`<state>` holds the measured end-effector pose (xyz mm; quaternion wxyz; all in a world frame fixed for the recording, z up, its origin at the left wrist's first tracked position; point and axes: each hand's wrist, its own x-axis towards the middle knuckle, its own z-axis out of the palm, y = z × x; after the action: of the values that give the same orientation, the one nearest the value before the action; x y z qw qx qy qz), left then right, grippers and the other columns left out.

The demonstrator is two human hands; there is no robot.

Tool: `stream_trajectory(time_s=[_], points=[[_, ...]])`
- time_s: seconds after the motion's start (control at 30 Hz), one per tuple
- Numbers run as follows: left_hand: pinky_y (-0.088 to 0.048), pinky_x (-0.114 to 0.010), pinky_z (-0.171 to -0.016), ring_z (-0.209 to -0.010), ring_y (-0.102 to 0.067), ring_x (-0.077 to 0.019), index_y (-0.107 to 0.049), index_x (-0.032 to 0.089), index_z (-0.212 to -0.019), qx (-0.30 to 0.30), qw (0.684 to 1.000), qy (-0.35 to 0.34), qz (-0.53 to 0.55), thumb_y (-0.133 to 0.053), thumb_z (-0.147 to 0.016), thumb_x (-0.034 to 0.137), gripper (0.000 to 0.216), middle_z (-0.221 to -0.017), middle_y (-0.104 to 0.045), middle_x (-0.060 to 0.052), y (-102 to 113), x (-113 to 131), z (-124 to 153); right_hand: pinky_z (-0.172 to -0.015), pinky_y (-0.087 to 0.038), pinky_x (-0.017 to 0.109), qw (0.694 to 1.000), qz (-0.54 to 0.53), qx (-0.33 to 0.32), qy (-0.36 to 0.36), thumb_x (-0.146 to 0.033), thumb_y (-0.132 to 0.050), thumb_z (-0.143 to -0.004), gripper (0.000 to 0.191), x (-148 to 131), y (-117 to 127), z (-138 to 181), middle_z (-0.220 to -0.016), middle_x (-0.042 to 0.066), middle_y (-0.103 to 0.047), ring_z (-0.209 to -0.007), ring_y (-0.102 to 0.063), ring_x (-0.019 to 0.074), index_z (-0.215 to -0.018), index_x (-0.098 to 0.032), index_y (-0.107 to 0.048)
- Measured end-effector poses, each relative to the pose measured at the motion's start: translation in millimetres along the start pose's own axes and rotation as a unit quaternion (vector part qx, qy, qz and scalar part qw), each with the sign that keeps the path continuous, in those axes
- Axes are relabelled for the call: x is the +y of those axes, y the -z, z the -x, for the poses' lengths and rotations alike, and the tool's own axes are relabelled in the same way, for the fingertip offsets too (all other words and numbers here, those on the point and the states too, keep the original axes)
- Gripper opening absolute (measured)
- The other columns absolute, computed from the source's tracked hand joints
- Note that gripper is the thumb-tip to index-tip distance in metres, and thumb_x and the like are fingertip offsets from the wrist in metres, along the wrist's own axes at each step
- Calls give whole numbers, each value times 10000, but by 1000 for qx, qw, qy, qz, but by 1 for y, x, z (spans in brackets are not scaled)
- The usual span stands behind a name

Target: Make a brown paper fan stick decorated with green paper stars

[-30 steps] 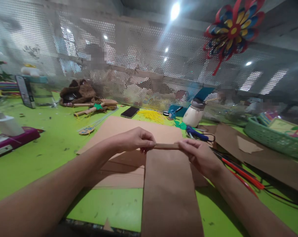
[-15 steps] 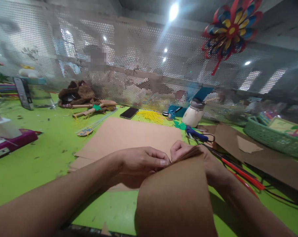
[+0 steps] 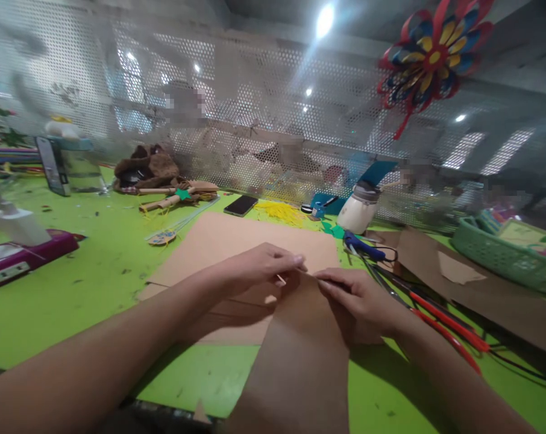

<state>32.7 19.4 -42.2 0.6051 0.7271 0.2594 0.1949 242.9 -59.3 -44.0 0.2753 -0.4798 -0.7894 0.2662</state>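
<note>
A long strip of brown kraft paper (image 3: 300, 355) runs from the table's near edge up to my hands. My left hand (image 3: 259, 265) pinches its far edge from the left, fingertips together. My right hand (image 3: 361, 298) presses and holds the same edge from the right, palm down. The two hands nearly touch over the strip's top. A larger sheet of tan cardboard (image 3: 237, 241) lies flat under and behind them on the green table (image 3: 74, 277).
Red-handled tools and cables (image 3: 440, 319) lie right of my right hand, a blue tool (image 3: 363, 247) and white jar (image 3: 358, 208) behind. A green basket (image 3: 503, 253) stands far right, a phone (image 3: 240, 205) mid-back, a magenta device (image 3: 24, 253) left. A perforated screen closes the back.
The strip was held taut between both hands, then bulged up toward me, and now lies lower again. My hands have closed in together on its far edge.
</note>
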Motion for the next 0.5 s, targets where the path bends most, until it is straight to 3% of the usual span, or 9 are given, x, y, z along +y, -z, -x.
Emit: stream_trajectory(time_s=[0.1,0.23,0.5], points=[[-406,-232,-574,-590,-526,-114,-687,128,-908,-23,996,3,-91,-603,-783,382,295,-668,-625,-14,-9,-3,0,-747,-463,289,1000,26,4,5,-278,-460,-901,263,-4,-5,0,-910,44,-711,-842,-625,207,-992,-218,-699],[-387,-222,-509,-496,-505,-106,-662,121,-786,11,994,-3,-105,-607,-758,326,214,-546,-574,13,-11,-8,-3,-746,-460,300,999,13,37,-28,-304,-524,-862,219,-3,-5,1,-906,46,-714,-844,-626,213,-952,-210,-700],[-381,-213,-511,-504,-493,-96,-633,122,-715,90,988,-29,-120,-586,-756,248,140,-541,-559,23,-4,3,-3,-594,-453,277,964,-208,92,-136,-321,-716,-684,246,10,5,1,-732,27,-663,-646,-577,156,-862,-152,-702]])
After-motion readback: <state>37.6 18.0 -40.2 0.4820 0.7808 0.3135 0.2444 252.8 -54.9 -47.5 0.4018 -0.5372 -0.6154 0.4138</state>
